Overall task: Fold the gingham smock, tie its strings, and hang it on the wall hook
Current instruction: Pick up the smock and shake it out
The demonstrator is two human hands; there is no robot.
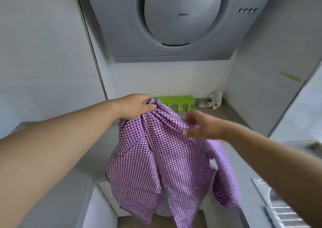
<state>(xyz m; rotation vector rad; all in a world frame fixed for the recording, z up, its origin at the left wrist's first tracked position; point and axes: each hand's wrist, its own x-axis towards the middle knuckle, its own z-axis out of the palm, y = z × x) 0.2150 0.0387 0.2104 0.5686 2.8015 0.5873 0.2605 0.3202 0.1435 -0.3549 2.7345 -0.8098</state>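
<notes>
The purple-and-white gingham smock (148, 158) hangs bunched in front of me, draping down over the grey counter's front edge. My left hand (135, 108) grips its gathered top, fingers curled round the cloth. My right hand (200, 125) is blurred; it lies against the upper right part of the fabric with fingers spread. Whether it pinches the cloth I cannot tell. No strings and no wall hook show.
A grey range hood (174, 22) hangs overhead. A green perforated box (177, 102) and a crumpled packet (214, 100) sit at the back of the grey counter (226, 112). White cabinet panels stand left and right. A metal sink edge (278, 208) is at lower right.
</notes>
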